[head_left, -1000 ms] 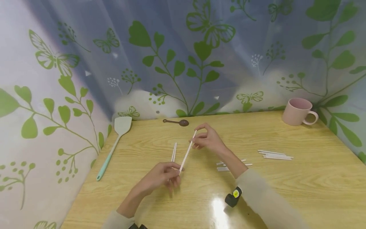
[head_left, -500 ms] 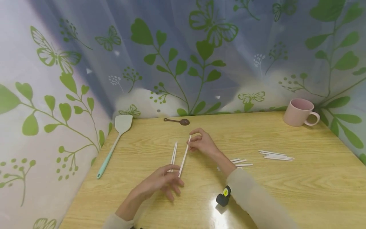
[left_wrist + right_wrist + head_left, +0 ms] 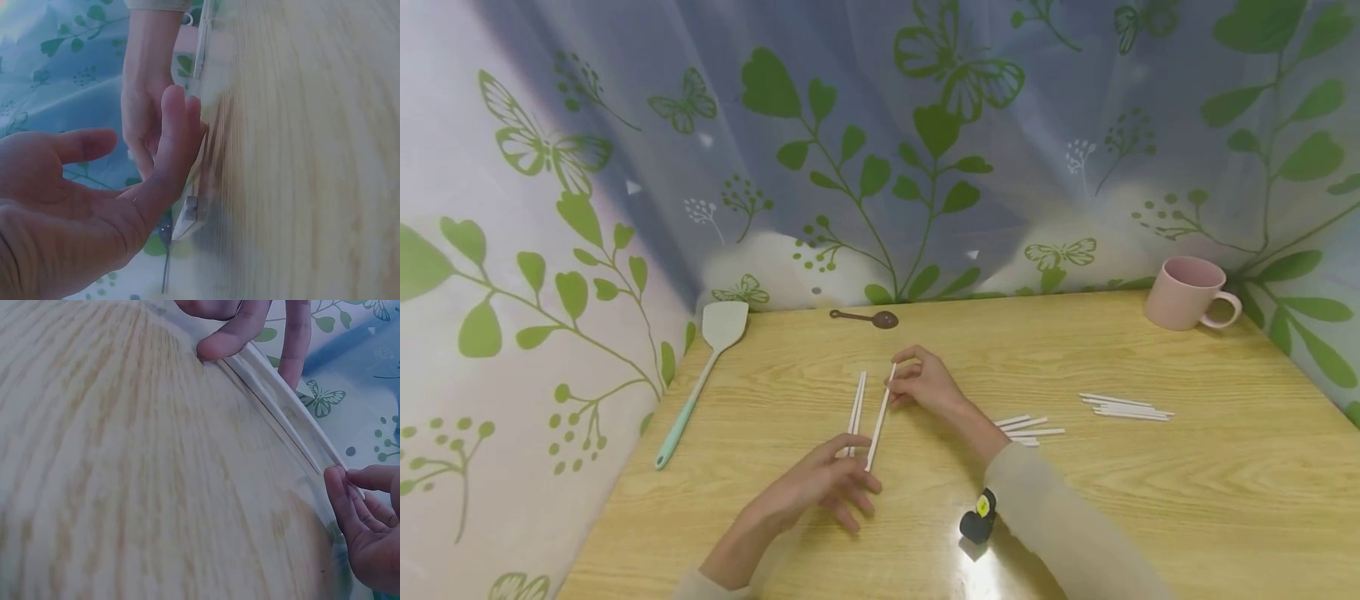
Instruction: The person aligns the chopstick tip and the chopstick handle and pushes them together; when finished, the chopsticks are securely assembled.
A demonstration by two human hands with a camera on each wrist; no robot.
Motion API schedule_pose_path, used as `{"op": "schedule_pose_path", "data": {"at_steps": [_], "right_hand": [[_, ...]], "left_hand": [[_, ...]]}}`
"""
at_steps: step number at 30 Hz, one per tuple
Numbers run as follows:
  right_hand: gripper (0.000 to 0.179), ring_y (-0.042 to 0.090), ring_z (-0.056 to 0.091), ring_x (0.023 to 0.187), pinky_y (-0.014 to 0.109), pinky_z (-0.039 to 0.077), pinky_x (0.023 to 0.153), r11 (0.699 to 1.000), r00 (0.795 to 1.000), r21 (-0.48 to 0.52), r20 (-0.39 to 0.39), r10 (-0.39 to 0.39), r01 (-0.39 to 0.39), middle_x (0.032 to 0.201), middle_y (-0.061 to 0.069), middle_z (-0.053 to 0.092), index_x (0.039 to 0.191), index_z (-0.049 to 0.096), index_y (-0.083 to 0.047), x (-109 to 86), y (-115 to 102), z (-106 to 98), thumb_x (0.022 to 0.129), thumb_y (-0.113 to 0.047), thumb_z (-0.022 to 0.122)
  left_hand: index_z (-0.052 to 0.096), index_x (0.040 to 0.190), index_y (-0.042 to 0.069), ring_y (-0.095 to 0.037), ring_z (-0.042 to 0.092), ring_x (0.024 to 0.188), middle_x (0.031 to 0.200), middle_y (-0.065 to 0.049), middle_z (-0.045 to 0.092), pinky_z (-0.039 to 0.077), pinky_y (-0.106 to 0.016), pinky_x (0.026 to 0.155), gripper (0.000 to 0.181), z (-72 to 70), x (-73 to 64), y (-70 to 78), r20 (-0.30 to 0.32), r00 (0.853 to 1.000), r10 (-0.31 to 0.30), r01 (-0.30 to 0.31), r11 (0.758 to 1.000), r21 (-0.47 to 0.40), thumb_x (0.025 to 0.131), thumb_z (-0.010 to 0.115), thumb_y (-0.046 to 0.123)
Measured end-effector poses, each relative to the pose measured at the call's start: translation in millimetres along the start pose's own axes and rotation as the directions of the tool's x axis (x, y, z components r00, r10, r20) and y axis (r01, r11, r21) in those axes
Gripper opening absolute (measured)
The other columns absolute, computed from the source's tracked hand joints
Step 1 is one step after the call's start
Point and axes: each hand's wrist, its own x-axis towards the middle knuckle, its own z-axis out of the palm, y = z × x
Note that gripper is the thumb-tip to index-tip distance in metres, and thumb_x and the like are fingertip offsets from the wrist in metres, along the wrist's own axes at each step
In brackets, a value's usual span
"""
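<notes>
My right hand (image 3: pixel 927 385) pinches the far end of a slim white chopstick (image 3: pixel 881 423) between thumb and fingers, as the right wrist view also shows. The near end of that chopstick lies by the fingers of my left hand (image 3: pixel 820 479). In the left wrist view, the left thumb (image 3: pixel 90 142) stands apart from the loosely bent fingers, with nothing pinched between them. Just left of the held chopstick, two more white chopsticks (image 3: pixel 857 407) lie side by side on the wooden table (image 3: pixel 760 400). Left fingers cover their near ends in the head view.
Several white sticks (image 3: pixel 1030 431) lie beside the right forearm, and another bunch (image 3: pixel 1126 407) is farther right. A brown spoon (image 3: pixel 884 319) lies at the back edge. At left is a spatula (image 3: pixel 724 325) with a mint handle; a pink mug (image 3: pixel 1183 293) stands back right.
The held chopstick has come down and left, nearly parallel to the lying pair. My left thumb and fingers, earlier pinching its near end, have spread. The right hand has moved left with it.
</notes>
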Motion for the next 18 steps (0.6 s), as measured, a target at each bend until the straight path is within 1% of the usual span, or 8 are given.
{"op": "schedule_pose_path", "data": {"at_steps": [4, 7, 12, 18], "right_hand": [[0.049, 0.020, 0.072, 0.074, 0.038, 0.064, 0.078, 1.000, 1.000, 0.005, -0.001, 0.015, -0.015, 0.117, 0.033, 0.066, 0.140, 0.045, 0.007, 0.5, 1.2, 2.3, 0.096, 0.008, 0.066], [0.049, 0.020, 0.072, 0.073, 0.038, 0.064, 0.077, 1.000, 1.000, 0.013, -0.009, 0.015, -0.015, 0.116, 0.034, 0.067, 0.139, 0.045, 0.007, 1.3, 2.2, 4.2, 0.095, 0.009, 0.066], [0.050, 0.020, 0.071, 0.072, 0.037, 0.064, 0.075, 1.000, 1.000, 0.016, -0.011, 0.019, -0.019, 0.114, 0.033, 0.067, 0.140, 0.044, 0.009, 3.5, 3.9, 6.7, 0.096, 0.010, 0.065], [0.051, 0.021, 0.071, 0.073, 0.038, 0.064, 0.076, 1.000, 1.000, 0.013, -0.013, 0.025, -0.025, 0.114, 0.031, 0.067, 0.142, 0.043, 0.008, 5.3, 5.9, 8.0, 0.096, 0.010, 0.065]], "left_hand": [[0.029, 0.157, -0.005, -0.031, 0.075, 0.089, 0.117, -0.025, 0.070, 0.065, -0.043, 0.071, 0.058, -0.6, -0.5, -0.7, 0.001, 1.000, -0.002, 0.002, 1.000, -0.018, 0.108, 0.049, 0.021], [0.028, 0.157, -0.004, -0.031, 0.075, 0.089, 0.117, -0.025, 0.071, 0.065, -0.042, 0.071, 0.057, -1.7, -1.2, -1.4, -0.006, 1.000, -0.003, 0.003, 1.000, -0.012, 0.109, 0.048, 0.020], [0.031, 0.156, -0.005, -0.033, 0.075, 0.089, 0.116, -0.024, 0.072, 0.064, -0.039, 0.069, 0.056, -4.2, -1.3, -2.0, -0.027, 1.000, -0.002, 0.003, 1.000, 0.028, 0.109, 0.046, 0.021], [0.034, 0.153, -0.007, -0.031, 0.076, 0.088, 0.114, -0.022, 0.073, 0.064, -0.037, 0.067, 0.051, -6.0, -1.4, -2.4, -0.039, 0.999, 0.001, 0.001, 0.998, 0.059, 0.111, 0.041, 0.021]]}}
